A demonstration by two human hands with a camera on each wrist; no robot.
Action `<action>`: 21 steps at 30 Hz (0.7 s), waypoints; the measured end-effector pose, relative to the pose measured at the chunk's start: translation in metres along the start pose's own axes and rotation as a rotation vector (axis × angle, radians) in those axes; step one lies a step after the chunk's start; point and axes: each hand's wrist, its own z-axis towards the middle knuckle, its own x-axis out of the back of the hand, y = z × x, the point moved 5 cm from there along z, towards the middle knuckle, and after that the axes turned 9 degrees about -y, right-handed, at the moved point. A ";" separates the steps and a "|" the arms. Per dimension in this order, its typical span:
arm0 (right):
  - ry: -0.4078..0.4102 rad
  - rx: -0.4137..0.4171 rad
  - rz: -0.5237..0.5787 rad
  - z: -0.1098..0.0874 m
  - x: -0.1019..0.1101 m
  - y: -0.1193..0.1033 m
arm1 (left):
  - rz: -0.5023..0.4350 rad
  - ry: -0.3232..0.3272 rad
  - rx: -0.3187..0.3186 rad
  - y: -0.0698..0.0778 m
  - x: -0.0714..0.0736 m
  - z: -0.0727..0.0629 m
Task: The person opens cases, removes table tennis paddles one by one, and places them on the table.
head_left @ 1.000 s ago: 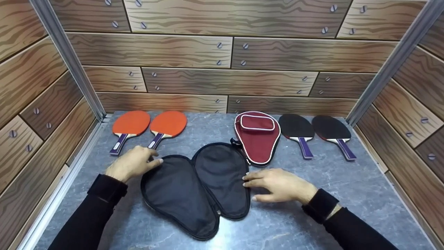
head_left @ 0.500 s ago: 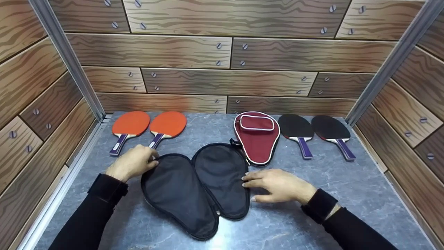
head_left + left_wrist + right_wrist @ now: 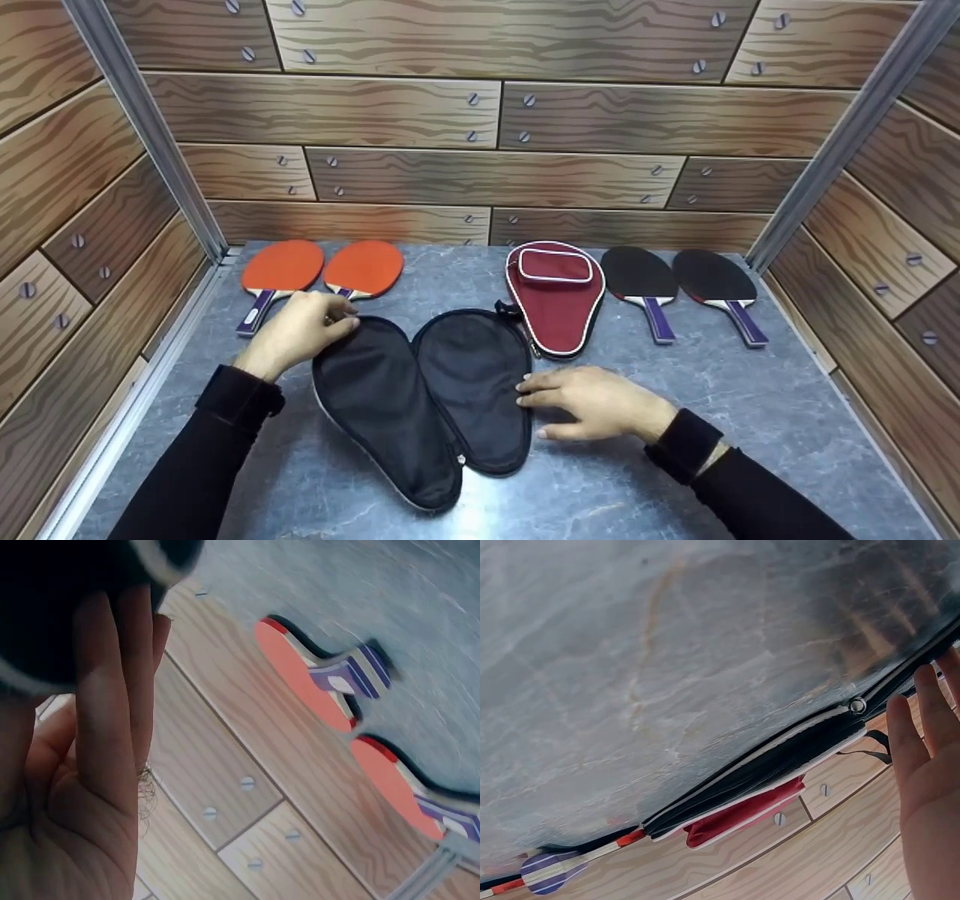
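Note:
A table tennis bat case (image 3: 476,375) lies spread flat on the grey tabletop in the head view, its black lining facing up. Its left half (image 3: 382,405) tilts up at the outer edge. My left hand (image 3: 300,334) pinches that edge near the rounded top, thumb on the lining. In the left wrist view its long fingers (image 3: 105,727) reach up against the dark outer side, with a pale trim beside them. At the right half's outer edge, my right hand (image 3: 600,405) rests with fingers extended, the fingertips touching the rim.
Behind the case lies a closed red bat case (image 3: 556,307) with white piping. Two orange-faced bats (image 3: 283,264) (image 3: 366,266) are at the back left. Two black-faced bats (image 3: 640,271) (image 3: 715,274) lie at the back right. Wood-patterned walls (image 3: 420,176) enclose three sides.
My left hand has moved slightly up and right, raising the left half's outer edge off the table. The case and my right hand have shifted slightly left.

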 end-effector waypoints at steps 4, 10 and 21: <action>-0.003 0.001 0.002 0.002 -0.001 -0.002 | -0.053 0.025 0.026 0.002 0.004 0.001; 0.010 0.019 -0.008 0.004 -0.001 -0.004 | -0.123 0.068 0.020 0.006 0.005 0.000; 0.012 0.035 0.007 0.009 -0.002 -0.009 | -0.286 0.015 -0.112 0.014 -0.018 -0.003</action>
